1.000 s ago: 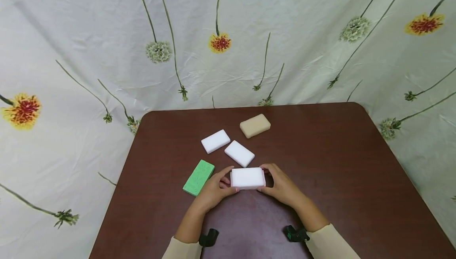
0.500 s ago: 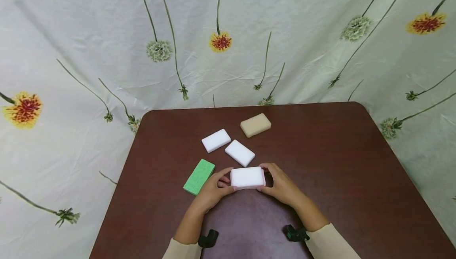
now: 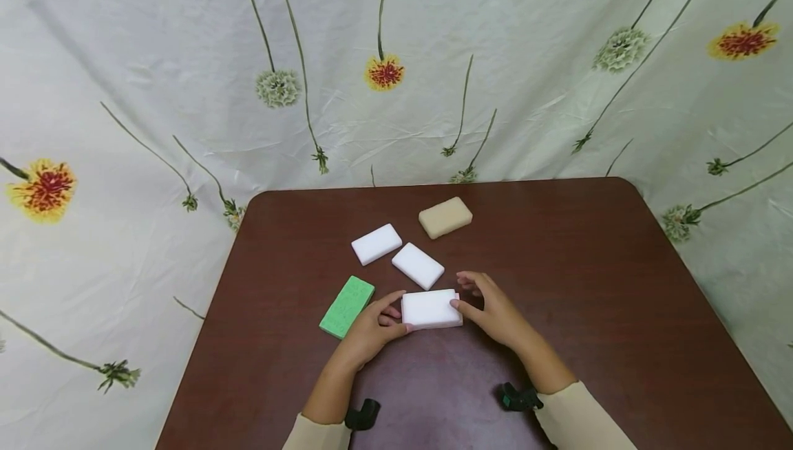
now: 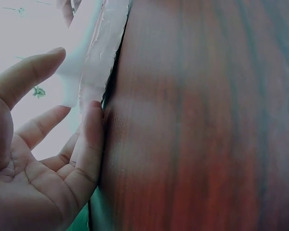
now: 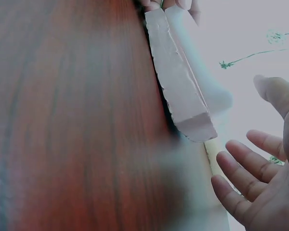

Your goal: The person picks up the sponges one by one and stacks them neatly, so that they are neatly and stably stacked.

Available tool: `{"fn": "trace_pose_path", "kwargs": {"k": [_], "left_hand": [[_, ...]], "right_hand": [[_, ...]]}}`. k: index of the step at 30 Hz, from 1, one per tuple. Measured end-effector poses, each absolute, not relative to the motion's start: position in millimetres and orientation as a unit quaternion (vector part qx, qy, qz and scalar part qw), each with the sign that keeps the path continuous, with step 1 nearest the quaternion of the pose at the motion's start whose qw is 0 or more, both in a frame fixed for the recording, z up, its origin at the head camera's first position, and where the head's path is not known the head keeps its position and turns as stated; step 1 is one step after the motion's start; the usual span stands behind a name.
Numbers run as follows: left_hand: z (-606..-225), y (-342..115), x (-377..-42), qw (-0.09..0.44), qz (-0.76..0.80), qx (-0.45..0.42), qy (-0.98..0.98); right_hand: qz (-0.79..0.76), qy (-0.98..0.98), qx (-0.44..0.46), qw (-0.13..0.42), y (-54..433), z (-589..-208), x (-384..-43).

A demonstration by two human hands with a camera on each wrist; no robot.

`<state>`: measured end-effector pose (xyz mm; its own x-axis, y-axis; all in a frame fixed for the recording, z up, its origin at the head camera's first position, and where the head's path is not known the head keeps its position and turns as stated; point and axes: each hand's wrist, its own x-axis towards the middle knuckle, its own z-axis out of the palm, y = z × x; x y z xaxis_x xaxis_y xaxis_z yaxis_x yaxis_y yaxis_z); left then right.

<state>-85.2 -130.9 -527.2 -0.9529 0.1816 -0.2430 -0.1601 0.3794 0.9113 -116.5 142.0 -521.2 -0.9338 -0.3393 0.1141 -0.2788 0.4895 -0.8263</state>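
A white sponge (image 3: 429, 309) lies flat on top of a pinkish sponge (image 5: 171, 72) at the middle of the table. My left hand (image 3: 370, 326) holds the left end of this pair, thumb at the near corner and index finger at the far one. In the left wrist view a finger touches the edge of the pinkish sponge (image 4: 102, 53). My right hand (image 3: 498, 312) is at the right end, its fingers spread loosely and apart from the sponges. From above, its thumb overlaps the white sponge's right end; the right wrist view shows a gap there.
A green sponge (image 3: 347, 307) lies just left of my left hand. Two more white sponges, one (image 3: 418, 265) behind the pair and another (image 3: 376, 243) farther left, lie near a tan sponge (image 3: 445, 217) at the back. Flowered cloth (image 3: 526, 58) hangs behind the brown table (image 3: 588, 250).
My right hand has let go of the pair's right end, its fingers lifting away and opening. The top white sponge appears shifted slightly right. My left hand stays in place.
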Motion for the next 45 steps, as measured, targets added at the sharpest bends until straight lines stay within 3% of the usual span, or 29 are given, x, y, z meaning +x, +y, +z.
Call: {"fn": "trace_pose_path", "kwargs": {"k": [21,27,33,45], "left_hand": [[-526.7,-129.6,-83.7,0.149,0.573,-0.001,0.806],[-509.1,-126.8,-79.4,0.154,0.577,-0.002,0.802],[-526.1,-130.0,-83.7,0.149,0.572,0.003,0.807],[-524.3,-130.6,-83.2,0.154,0.571,0.004,0.806]], "right_hand": [[-0.498,0.852,-0.142,0.079,135.0,-526.2,-147.9],[-0.492,0.854,-0.149,0.086,131.9,-523.9,-156.5],[-0.491,0.853,-0.146,0.099,127.4,-523.5,-164.0],[-0.463,0.867,-0.135,0.121,116.5,-520.2,-175.1]]}}
